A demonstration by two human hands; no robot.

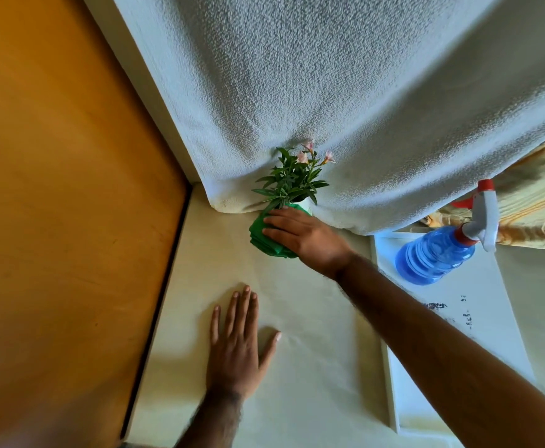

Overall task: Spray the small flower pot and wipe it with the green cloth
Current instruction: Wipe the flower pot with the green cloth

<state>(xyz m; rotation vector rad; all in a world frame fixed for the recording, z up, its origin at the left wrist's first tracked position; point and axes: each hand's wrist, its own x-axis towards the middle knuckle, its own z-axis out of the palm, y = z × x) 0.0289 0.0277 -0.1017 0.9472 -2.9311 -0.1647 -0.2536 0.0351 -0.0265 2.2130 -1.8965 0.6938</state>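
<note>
A small white flower pot (305, 205) with green leaves and pink blossoms stands at the back of the cream surface, against a hanging white towel. My right hand (300, 236) presses the folded green cloth (261, 236) against the pot's front and left side, hiding most of the pot. My left hand (237, 342) lies flat on the surface nearer to me, fingers spread, holding nothing. The blue spray bottle (436, 253) with a white and red trigger head stands to the right on a white board.
A white textured towel (329, 108) hangs behind the pot. An orange wooden panel (54, 205) borders the surface on the left. The white board (458, 334) lies at the right. Yellow striped fabric (536, 202) shows at the far right.
</note>
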